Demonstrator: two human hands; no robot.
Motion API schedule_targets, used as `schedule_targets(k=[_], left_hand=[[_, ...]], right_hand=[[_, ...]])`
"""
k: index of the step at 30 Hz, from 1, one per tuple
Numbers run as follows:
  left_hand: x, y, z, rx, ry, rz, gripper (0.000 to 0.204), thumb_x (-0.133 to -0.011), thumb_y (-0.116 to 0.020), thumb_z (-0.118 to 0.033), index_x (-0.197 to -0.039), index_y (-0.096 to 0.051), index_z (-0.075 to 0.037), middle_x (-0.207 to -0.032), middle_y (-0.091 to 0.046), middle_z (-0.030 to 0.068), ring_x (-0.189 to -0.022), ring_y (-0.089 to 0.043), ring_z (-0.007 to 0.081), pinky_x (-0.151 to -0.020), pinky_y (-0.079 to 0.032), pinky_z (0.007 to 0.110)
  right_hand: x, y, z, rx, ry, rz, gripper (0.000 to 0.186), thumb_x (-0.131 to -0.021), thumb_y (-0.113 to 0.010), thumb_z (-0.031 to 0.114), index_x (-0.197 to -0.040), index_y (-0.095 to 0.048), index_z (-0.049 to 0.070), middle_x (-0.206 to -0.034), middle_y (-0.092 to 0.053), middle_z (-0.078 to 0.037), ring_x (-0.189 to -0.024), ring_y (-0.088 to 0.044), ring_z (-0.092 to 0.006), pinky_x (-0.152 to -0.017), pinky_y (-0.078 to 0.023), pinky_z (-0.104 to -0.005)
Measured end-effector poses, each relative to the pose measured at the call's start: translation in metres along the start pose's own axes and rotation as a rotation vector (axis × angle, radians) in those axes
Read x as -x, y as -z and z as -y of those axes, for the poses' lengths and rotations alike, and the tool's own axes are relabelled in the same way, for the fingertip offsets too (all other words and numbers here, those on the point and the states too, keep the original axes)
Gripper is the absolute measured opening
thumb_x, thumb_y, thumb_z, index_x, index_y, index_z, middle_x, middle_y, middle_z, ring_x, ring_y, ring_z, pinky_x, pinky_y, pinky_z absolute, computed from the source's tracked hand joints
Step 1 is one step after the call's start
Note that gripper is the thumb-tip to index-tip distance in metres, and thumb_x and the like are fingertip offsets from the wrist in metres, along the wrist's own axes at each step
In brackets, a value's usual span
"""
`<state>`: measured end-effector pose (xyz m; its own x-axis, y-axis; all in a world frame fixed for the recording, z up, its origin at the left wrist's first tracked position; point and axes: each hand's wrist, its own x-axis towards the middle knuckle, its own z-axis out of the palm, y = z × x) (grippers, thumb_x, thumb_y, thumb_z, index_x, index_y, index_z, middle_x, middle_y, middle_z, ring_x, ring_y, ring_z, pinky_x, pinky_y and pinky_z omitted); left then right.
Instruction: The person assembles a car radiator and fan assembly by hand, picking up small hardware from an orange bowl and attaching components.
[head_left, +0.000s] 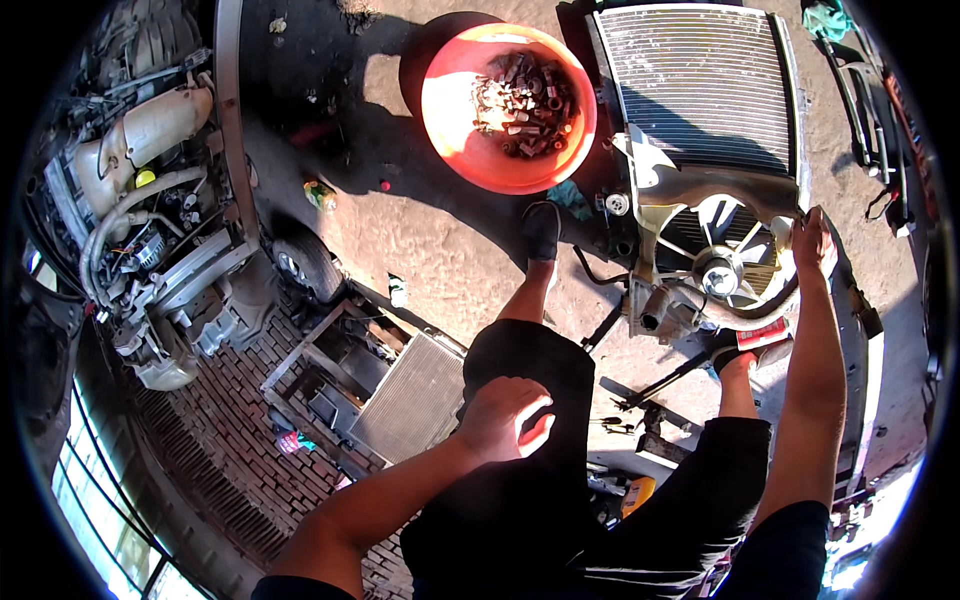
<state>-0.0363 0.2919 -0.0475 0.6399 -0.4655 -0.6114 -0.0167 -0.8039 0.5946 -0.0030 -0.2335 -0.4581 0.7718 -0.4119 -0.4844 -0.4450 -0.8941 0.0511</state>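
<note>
My left hand (508,418) hovers over my dark-clad thigh, its fingers loosely curled, with nothing visible in it. With my right arm stretched forward, my right hand (815,243) grips the right edge of a radiator fan shroud (735,190); its fingertips are partly hidden. A pale radiator fan (718,270) with a round hub sits in the shroud. A finned car radiator (705,85) adjoins the shroud's far side. A thick curved hose (745,315) runs along the near side. My feet are on the ground, one to the left of the fan assembly, the other just below it.
A red-orange basin (445,125) of metal parts stands left of the radiator. Another radiator (408,398) lies by a metal frame at lower left. An exposed engine bay (150,220) fills the far left. Dark bars (665,380) and tools lie between my legs.
</note>
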Motion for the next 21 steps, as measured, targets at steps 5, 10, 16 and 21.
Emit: schedule_targets(k=[5, 10, 16, 21], left_hand=[[0.000, 0.000, 0.000, 0.009, 0.007, -0.008, 0.023, -0.077, -0.078, -0.011, -0.098, -0.069, -0.006, -0.096, -0.073, 0.0086, -0.084, -0.071, 0.0283, -0.075, -0.053, 0.038], [0.000, -0.002, 0.000, 0.011, 0.003, -0.003, 0.024, -0.077, -0.079, -0.010, -0.098, -0.069, -0.007, -0.096, -0.073, 0.0084, -0.084, -0.071, 0.0281, -0.075, -0.053, 0.038], [0.002, 0.000, -0.001, 0.018, 0.003, -0.026, 0.024, -0.077, -0.079, -0.010, -0.098, -0.068, -0.006, -0.096, -0.072, 0.0086, -0.083, -0.069, 0.0282, -0.074, -0.052, 0.038], [0.000, 0.001, -0.002, 0.056, -0.014, -0.045, 0.023, -0.079, -0.078, -0.011, -0.099, -0.068, -0.005, -0.098, -0.071, 0.0094, -0.083, -0.068, 0.0293, -0.073, -0.051, 0.040]], right_hand=[[0.003, -0.008, -0.006, 0.001, -0.005, -0.030, 0.032, -0.097, -0.066, 0.042, -0.114, -0.058, 0.016, -0.107, -0.072, -0.016, -0.098, -0.071, -0.0411, -0.078, -0.055, -0.0547], [0.008, -0.005, -0.011, 0.007, 0.067, -0.180, 0.031, -0.096, -0.066, 0.045, -0.107, -0.059, 0.017, -0.104, -0.072, -0.011, -0.096, -0.071, -0.0406, -0.077, -0.055, -0.0541], [0.014, 0.016, 0.005, 0.013, 0.137, -0.209, 0.026, -0.094, -0.064, 0.038, -0.106, -0.057, 0.016, -0.101, -0.072, -0.011, -0.090, -0.071, -0.0399, -0.075, -0.055, -0.0540], [0.031, 0.031, -0.002, -0.430, -0.145, -0.240, 0.046, -0.096, -0.056, 0.051, -0.098, -0.068, 0.007, -0.097, -0.074, -0.018, -0.091, -0.071, -0.0433, -0.078, -0.055, -0.0509]])
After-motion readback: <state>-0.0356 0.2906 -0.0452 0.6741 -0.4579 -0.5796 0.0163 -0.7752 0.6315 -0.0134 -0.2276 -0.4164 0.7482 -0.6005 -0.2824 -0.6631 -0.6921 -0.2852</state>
